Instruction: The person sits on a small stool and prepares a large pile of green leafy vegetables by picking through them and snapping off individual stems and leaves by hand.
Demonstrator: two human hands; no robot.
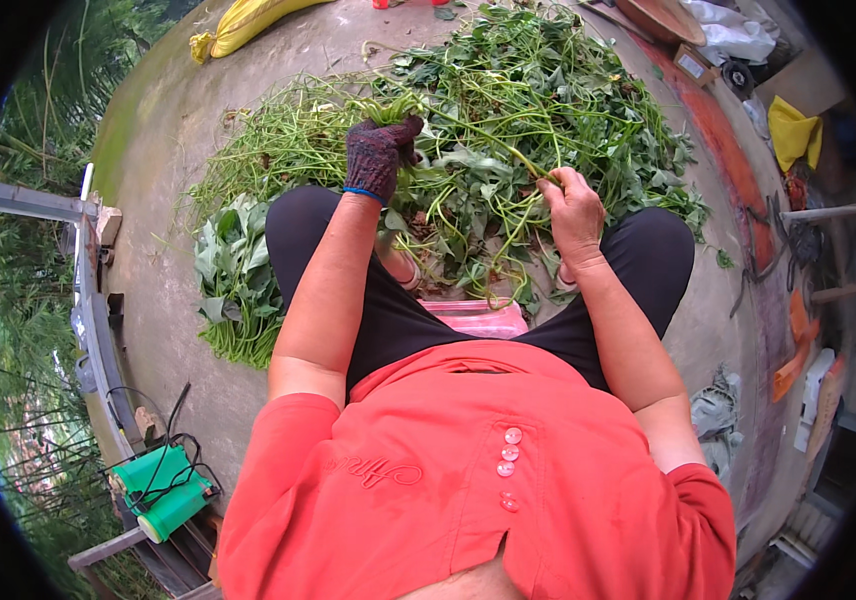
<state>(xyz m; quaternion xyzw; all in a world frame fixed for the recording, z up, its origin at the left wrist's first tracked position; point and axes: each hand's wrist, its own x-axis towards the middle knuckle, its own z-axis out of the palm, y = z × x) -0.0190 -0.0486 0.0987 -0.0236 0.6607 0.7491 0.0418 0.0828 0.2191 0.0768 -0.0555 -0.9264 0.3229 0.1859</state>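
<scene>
My left hand [383,154], in a dark knitted glove with a blue cuff, is closed around a bunch of green leaf stalks [392,111] whose ends stick out above the fist. My bare right hand [574,210] pinches a long green vine [518,156] that runs up and left across the heap. Before me lies a large pile of leafy vines [548,90], which look like sweet potato vines. Stripped stems [278,142] are tangled on its left side. By my left knee sits a stack of picked leaves [236,262], their stalks together at the near end.
Between my legs is a pink plastic stool or basket [476,319]. A yellow sack [248,26] lies on the concrete floor [165,247] at the far left. A green sprayer-like container [165,487] with black cords stands lower left. Cardboard [694,64], bags and tools line the right side.
</scene>
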